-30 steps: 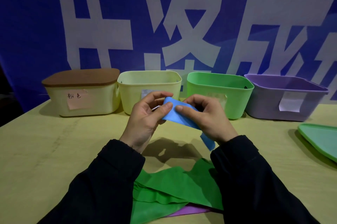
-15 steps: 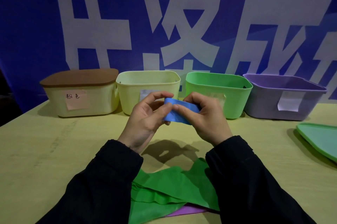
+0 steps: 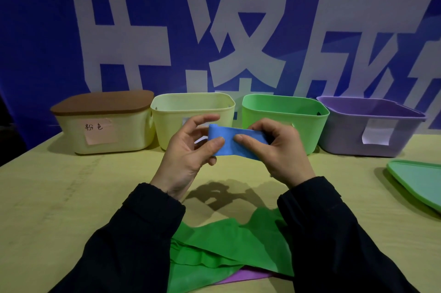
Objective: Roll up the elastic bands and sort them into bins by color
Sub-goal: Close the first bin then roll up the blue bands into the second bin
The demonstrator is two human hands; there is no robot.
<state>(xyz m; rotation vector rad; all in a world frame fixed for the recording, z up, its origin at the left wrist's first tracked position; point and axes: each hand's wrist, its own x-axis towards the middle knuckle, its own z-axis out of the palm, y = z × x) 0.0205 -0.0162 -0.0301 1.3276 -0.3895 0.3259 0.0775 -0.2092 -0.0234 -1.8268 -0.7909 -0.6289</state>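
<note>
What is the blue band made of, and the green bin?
The blue band looks like thin, matte stretchy rubber: it bends softly between both hands. The green bin looks like smooth moulded plastic, with rounded corners and a slight sheen.

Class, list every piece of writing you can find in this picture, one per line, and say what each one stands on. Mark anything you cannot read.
"粉色": handwritten on the pink note stuck to the lidded cream bin.
Large white characters on the blue banner: cropped and partly hidden, not readable as whole words.
White label on the purple bin: no writing can be made out.
Label on the yellow bin: mostly hidden behind the left hand, unreadable.
</note>
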